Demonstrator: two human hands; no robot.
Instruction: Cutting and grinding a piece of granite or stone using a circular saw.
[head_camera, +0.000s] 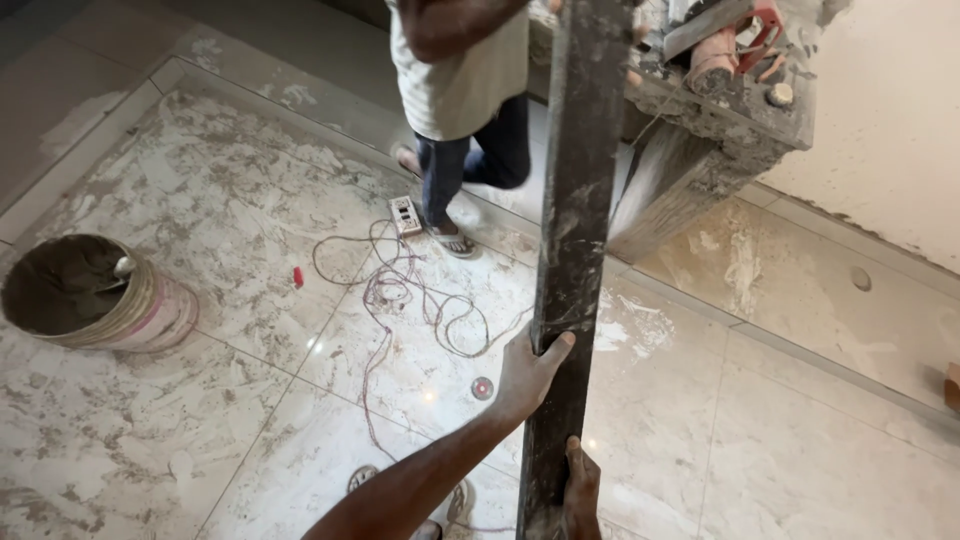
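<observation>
Above glossy marbled floor tiles — both hands, left and right, clamped round long dark rough-surfaced beam.

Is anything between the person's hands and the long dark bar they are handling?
Nothing visible. The left hand wraps its grip around the long dark upright metal bar directly, and the right hand grips it lower down. Both touch it bare.

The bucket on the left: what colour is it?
Pink bucket, smeared grey, holding grey mortar; seen in the head view.
</observation>
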